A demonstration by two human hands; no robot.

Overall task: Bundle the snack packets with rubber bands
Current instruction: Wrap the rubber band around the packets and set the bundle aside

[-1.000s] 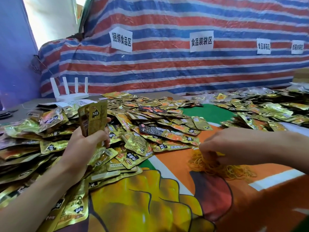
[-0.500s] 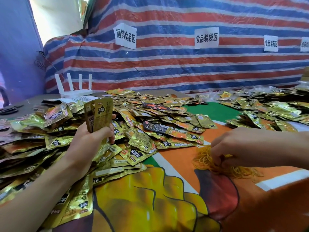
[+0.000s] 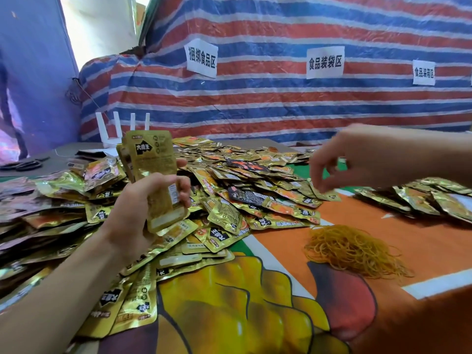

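The left hand point(image 3: 150, 200) grips a stack of gold packets point(image 3: 149, 162) upright, thumb on the front and fingers wrapped round the far side. How many packets are in the stack cannot be counted, as only the front one shows its face. At about nine o'clock from the rubber bands point(image 3: 352, 251), which lie in a loose yellow tangle on the printed cloth point(image 3: 255, 315), spreads the big heap of packets point(image 3: 255, 190); its left part runs out of view. A second heap point(image 3: 421, 198) at three o'clock is cut off by the edge. The right hand point(image 3: 357, 159) hangs in the air at twelve o'clock above the bands, fingers curled downward and blurred; whether a band is pinched there I cannot tell. A white router point(image 3: 112, 134) at ten o'clock is half hidden behind the stack. Behind stands a striped tarp point(image 3: 281, 106) with paper signs point(image 3: 201, 58).
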